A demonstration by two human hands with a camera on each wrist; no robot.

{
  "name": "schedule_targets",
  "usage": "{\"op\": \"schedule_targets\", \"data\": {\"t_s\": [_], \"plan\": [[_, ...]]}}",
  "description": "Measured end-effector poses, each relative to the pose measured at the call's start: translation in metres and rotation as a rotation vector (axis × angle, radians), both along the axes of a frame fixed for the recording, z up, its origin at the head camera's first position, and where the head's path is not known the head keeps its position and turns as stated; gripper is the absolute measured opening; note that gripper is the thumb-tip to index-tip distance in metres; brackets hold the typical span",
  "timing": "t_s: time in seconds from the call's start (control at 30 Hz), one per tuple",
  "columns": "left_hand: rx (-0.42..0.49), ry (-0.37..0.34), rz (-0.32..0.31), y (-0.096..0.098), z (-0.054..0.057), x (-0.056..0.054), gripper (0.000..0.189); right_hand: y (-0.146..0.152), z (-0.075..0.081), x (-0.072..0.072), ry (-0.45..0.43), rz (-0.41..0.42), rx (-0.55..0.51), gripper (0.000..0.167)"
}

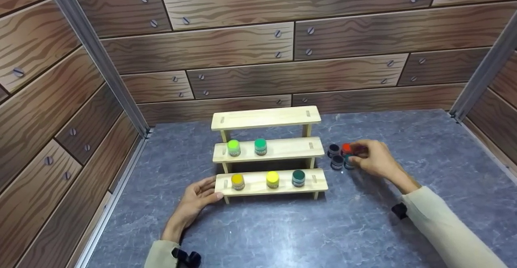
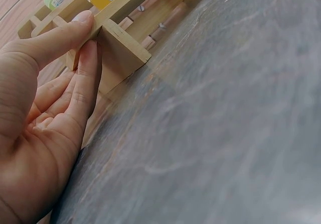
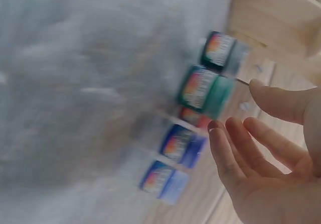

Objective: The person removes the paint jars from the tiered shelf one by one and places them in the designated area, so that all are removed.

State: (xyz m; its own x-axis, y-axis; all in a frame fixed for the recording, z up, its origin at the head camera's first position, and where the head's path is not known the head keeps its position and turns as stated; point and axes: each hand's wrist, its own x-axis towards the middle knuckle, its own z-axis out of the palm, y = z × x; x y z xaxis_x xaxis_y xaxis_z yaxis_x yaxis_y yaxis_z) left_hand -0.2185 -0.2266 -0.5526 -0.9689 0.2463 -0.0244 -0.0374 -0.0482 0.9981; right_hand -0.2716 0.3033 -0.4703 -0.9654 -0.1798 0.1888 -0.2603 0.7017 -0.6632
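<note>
A three-step wooden display rack (image 1: 266,149) stands on the table. My left hand (image 1: 198,197) pinches the left end of its lowest step, thumb on top and fingers underneath, as the left wrist view shows. At the rack's right is a cluster of small paint jars. My right hand (image 1: 373,159) is over this cluster, thumb and fingers spread, fingertips right at a red-lidded jar (image 1: 346,149) and a teal-lidded jar (image 1: 349,162). In the blurred right wrist view, the fingers (image 3: 225,153) are apart beside the green jar (image 3: 205,91) and a blue jar (image 3: 183,146).
Two dark-lidded jars (image 1: 337,162) stand nearest the rack. The middle step holds a lime jar (image 1: 234,147) and a green jar (image 1: 260,147). On the lowest step are amber (image 1: 238,181), yellow (image 1: 272,179) and dark green jars (image 1: 298,178). Wood-patterned panels (image 1: 242,46) enclose the table.
</note>
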Motion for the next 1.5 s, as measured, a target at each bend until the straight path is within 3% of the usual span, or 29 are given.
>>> {"op": "schedule_targets", "data": {"t_s": [0.27,0.63,1.03,1.37,1.5], "plan": [[0.007,0.005,-0.004,0.000,0.000,0.001,0.081,-0.021,0.030,0.004,0.053,0.054,-0.029,0.039],[0.006,-0.002,-0.002,-0.001,0.000,0.000,0.082,-0.058,0.052,0.003,0.099,0.135,-0.090,0.037],[0.014,-0.003,-0.001,0.000,-0.001,0.000,0.081,-0.109,0.056,0.001,0.067,0.238,-0.209,0.037],[0.006,-0.008,-0.006,0.000,-0.001,0.001,0.082,-0.144,0.057,0.001,0.010,0.272,-0.236,0.041],[0.013,-0.002,-0.001,0.000,-0.001,0.000,0.083,-0.157,0.053,0.001,0.028,0.280,-0.231,0.042]]}}
